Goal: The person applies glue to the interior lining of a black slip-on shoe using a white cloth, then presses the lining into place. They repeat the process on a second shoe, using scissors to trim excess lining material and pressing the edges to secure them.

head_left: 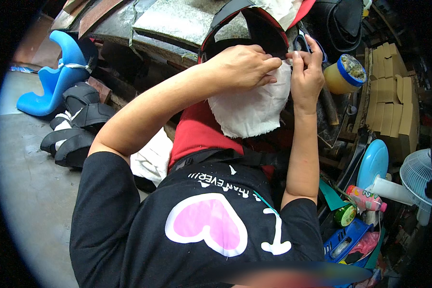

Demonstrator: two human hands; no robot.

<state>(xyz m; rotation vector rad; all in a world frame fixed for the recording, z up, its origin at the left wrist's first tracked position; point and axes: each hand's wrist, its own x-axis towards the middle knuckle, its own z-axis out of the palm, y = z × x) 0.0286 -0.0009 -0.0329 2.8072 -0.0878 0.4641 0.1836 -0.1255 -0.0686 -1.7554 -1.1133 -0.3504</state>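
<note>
Hands just apart: left hand (247, 67) curled over white cloth (252, 113), right hand (308, 77) at edge of black shell (270, 31); firmness of either grip cannot be told. Cloth hangs below shell. Work seems partway: cloth meets rim, lower edge loose.

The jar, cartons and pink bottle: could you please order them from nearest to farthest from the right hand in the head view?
1. Jar, just to the right of the right hand.
2. Cartons, farther right.
3. Pink bottle, lower right.
</note>
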